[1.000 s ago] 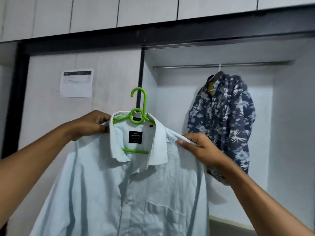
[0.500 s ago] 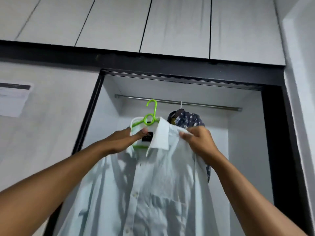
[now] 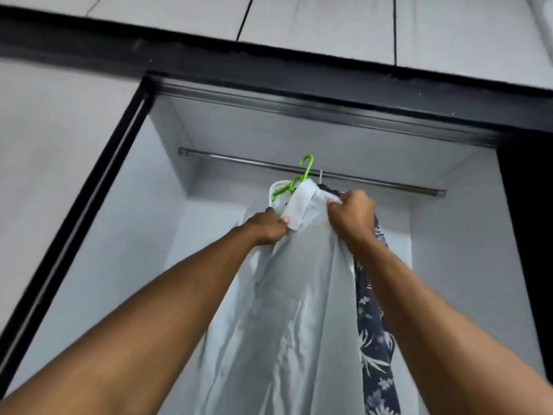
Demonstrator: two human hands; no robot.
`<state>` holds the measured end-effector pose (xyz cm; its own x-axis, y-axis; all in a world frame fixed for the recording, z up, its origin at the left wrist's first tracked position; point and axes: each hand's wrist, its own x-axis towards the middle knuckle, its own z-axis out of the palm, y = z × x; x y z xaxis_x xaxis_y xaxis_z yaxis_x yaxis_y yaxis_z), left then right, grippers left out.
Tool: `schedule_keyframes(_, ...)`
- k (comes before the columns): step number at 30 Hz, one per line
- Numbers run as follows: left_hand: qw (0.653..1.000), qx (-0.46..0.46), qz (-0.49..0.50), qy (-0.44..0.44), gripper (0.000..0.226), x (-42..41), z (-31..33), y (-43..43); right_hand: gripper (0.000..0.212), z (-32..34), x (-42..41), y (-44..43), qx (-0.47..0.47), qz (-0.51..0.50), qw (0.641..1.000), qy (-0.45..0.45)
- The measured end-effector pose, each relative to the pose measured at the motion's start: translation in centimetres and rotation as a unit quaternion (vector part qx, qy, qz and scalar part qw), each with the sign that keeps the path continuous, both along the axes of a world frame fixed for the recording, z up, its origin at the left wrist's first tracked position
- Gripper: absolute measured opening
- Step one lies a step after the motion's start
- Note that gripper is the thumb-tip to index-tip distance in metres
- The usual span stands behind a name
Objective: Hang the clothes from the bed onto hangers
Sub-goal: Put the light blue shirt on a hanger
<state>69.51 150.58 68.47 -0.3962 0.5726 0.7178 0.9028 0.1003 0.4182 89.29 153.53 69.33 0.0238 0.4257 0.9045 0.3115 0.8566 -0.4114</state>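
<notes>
Shirt (image 3: 299, 295) on hanger (image 3: 305, 172), held high at rail (image 3: 374, 182), left of floral shirt (image 3: 374, 339). Left hand (image 3: 266, 226) pinches collar front; right hand (image 3: 353, 217) grips shoulder. Fabric judged light, soft, liable to slide; firmer hold: hanger neck. Hook seating unclear.

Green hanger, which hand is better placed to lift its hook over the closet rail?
Probably the left hand: it grips the white shirt at the collar, just below the green hanger. The right hand grips the shoulder, crowded against the floral shirt.
</notes>
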Motion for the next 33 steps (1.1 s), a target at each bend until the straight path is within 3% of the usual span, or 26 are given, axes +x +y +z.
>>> schedule_keyframes(12, 0.995, 0.034, -0.089, 0.010, 0.069, -7.0, 7.7, 13.2, 0.020, 9.8, -7.9, 8.2, 0.027, -0.095, 0.995, 0.011)
schedule_keyframes(16, 0.992, 0.048, -0.115, -0.002, 0.067, -7.6, 9.0, 15.7, 0.008, 12.2, -9.2, 10.3, 0.026, -0.131, 0.991, -0.017)
schedule_keyframes(20, 0.989, 0.050, -0.140, -0.012, 0.066, -8.1, 9.2, 17.4, 0.032, 14.6, -9.7, 11.6, 0.013, -0.171, 0.984, -0.045)
schedule_keyframes(24, 0.986, 0.039, -0.158, -0.032, 0.073, -8.7, 8.5, 18.7, 0.011, 15.6, -10.0, 12.2, 0.026, -0.201, 0.976, -0.084)
schedule_keyframes(28, 0.986, 0.025, -0.158, -0.045, 0.070, -8.7, 6.9, 20.5, 0.006, 14.6, -9.9, 12.7, 0.038, -0.229, 0.967, -0.108)
schedule_keyframes(31, 0.983, 0.018, -0.170, -0.068, 0.069, -8.4, 5.4, 21.8, 0.029, 13.2, -9.4, 13.1, 0.051, -0.244, 0.962, -0.111)
schedule_keyframes(33, 0.979, 0.019, -0.182, -0.086, 0.070, -8.0, 4.7, 22.4, 0.027, 12.5, -8.8, 13.2, 0.069, -0.232, 0.964, -0.105)
